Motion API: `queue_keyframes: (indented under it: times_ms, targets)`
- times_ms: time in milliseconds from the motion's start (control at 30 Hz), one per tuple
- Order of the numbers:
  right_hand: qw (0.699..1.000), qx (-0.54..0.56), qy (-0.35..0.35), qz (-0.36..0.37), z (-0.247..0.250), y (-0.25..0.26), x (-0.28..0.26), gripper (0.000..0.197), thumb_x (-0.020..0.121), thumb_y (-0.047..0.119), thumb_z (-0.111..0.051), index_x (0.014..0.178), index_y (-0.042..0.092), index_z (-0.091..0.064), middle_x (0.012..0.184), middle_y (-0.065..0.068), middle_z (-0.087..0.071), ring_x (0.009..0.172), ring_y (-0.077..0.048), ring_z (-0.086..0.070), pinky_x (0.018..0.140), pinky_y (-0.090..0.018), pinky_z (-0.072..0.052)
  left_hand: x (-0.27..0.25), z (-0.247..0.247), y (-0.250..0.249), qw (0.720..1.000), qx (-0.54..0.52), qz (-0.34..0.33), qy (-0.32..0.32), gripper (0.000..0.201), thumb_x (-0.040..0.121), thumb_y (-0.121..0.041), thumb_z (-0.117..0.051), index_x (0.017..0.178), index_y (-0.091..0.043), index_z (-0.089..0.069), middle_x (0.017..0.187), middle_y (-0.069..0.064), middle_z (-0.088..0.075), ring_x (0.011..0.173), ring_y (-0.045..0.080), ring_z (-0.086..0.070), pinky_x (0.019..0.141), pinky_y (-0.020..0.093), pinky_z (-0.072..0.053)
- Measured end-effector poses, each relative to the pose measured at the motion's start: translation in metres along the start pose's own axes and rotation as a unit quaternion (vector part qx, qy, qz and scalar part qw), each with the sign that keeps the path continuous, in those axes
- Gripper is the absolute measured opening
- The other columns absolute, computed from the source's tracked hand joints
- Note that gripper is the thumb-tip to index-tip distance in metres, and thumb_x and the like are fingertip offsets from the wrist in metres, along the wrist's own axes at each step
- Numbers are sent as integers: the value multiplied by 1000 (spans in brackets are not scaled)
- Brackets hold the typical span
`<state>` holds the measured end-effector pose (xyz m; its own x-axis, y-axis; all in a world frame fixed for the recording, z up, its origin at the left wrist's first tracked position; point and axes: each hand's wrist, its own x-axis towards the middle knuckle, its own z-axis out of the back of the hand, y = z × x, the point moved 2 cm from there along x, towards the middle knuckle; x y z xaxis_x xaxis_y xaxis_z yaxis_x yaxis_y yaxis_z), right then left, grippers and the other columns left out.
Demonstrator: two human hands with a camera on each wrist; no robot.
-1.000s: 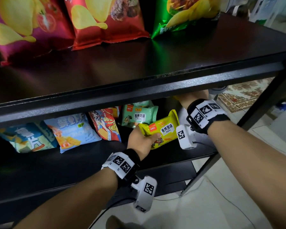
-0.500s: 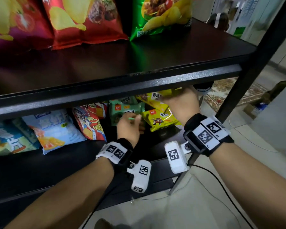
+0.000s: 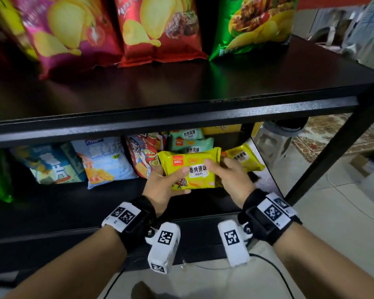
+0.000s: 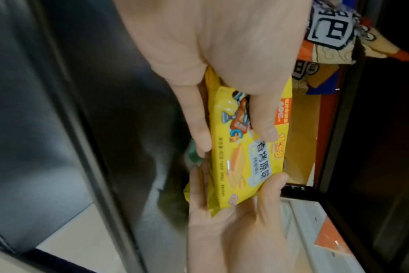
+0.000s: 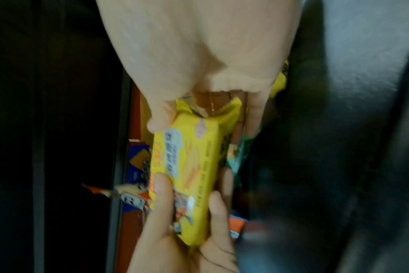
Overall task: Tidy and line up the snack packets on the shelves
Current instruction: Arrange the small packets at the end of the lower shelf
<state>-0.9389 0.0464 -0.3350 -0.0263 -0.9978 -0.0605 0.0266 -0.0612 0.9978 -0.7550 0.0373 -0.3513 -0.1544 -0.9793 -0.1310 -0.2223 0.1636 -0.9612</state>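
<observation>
Both my hands grip one yellow wafer packet (image 3: 190, 169) at the middle shelf (image 3: 73, 203) front: left hand (image 3: 164, 186) pinches its left end, right hand (image 3: 233, 178) its right end, thumbs on top.

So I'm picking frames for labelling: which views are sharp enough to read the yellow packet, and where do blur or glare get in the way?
Head view: yellow packet sharp, print legible; green glare on the top shelf. Left wrist view: packet readable, left hand slightly soft. Right wrist view: dim and motion-blurred, print unreadable, right hand smeared.
</observation>
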Motion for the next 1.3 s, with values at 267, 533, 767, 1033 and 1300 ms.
queue_keyframes:
  times_ms: [267, 533, 767, 1033, 1300]
  targets:
    - [998, -37, -29, -28, -25, -36, -2, 22, 101, 40, -43, 92, 30, -60, 89, 17, -66, 72, 11, -66, 58, -8, -49, -3, 24, 21, 993, 86, 52, -67, 68, 87, -63, -42, 117, -6, -65, 100, 13, -77, 90, 33, -75, 62, 47, -62]
    - [994, -51, -59, -71, -28, -40, 3, 34, 104, 39, -36, 91, 21, -61, 87, -3, -69, 59, -10, -71, 40, -25, -53, -2, 31, 29, 988, 133, -7, -84, 45, 107, -35, -37, 101, -3, -67, 91, 10, -77, 80, 21, -74, 69, 37, -58]
    - [995, -43, -75, -59, -25, -47, 3, 38, 105, 32, -37, 100, 6, -63, 87, -12, -72, 61, -22, -72, 42, -28, -55, -7, 42, 35, 999, 13, 19, -40, 20, 98, 9, -49, 104, -7, -60, 100, 12, -70, 89, 24, -72, 75, 43, -62]
    - [999, -20, -26, -37, -15, -51, -6, 33, 106, 15, -38, 89, 9, -66, 83, -6, -75, 67, -34, -71, 60, -40, -61, -9, 36, 31, 997, 48, -3, -56, 27, 102, 10, -41, 79, -5, -44, 92, 14, -65, 80, 20, -72, 64, 31, -60]
    - [997, -49, -60, -11, -22, -58, -8, 34, 106, 25, -35, 87, 5, -56, 78, -13, -68, 43, -25, -63, 34, -26, -45, -13, 42, 35, 987, 102, -34, -116, 20, 102, 5, -44, 85, -6, -45, 89, 20, -53, 81, 37, -61, 55, 36, -61]
